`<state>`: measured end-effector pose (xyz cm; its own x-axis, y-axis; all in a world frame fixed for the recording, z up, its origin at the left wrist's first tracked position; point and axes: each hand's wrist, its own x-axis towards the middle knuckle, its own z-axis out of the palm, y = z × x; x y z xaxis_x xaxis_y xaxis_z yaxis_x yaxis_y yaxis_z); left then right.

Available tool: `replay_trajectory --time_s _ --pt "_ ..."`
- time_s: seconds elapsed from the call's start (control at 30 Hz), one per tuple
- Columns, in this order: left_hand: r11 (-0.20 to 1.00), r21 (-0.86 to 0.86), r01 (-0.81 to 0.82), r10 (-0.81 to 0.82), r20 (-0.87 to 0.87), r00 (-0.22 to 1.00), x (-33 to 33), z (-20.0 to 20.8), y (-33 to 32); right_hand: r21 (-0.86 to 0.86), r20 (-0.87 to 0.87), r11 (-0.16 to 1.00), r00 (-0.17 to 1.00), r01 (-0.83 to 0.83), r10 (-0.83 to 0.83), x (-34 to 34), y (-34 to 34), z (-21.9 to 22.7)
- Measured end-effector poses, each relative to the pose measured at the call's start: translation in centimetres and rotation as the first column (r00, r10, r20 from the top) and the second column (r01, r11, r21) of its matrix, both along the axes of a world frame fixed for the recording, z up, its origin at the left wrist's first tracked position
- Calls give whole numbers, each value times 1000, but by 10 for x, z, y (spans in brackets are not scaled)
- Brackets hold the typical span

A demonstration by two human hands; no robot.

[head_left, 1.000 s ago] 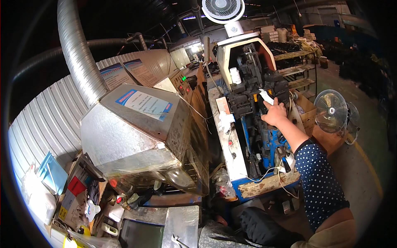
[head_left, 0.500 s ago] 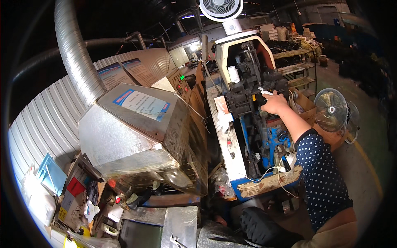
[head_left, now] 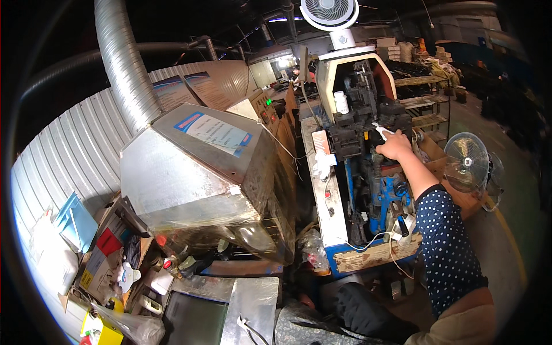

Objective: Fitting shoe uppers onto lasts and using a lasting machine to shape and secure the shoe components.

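Note:
My right arm, in a navy sleeve with white dots, stretches forward over a dark machine with a blue base. At its far end my right hand is closed, palm down, beside the black working head. A thin white piece sticks out past the fingertips; whether it is a cloth or a tool I cannot make out. A white bottle stands just beyond, on the machine. My left hand does not show.
A large metal hood with a ribbed duct fills the left. A white fan sits atop the machine; a standing fan is at right. Boxes and a metal tray lie at lower left. Loose white cords hang in front.
The whole scene has shifted right and slightly down in the picture as my head turned. My right hand stays at the same part of the machine, with the white piece still at its fingers.

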<state>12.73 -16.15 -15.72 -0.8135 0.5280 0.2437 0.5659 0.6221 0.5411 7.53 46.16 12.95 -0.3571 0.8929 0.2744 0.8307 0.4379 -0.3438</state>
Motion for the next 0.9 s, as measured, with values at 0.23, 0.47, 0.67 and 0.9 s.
replay_trajectory --time_s 0.23,0.47,0.67,0.9 --pt "998 69 -12 6 86 996 4 4 -7 6 -17 1000 1000 -21 21 3 -8 3" --pt "998 57 5 -11 115 993 3 2 -11 40 -31 999 999 -8 10 7 -3 -4" --pt "998 60 22 -26 73 997 0 4 -7 114 -46 993 999 25 -20 8 -39 -42" --pt "993 107 58 -68 94 993 -2 7 -2 -85 -199 995 979 -56 39 50 -39 -47"
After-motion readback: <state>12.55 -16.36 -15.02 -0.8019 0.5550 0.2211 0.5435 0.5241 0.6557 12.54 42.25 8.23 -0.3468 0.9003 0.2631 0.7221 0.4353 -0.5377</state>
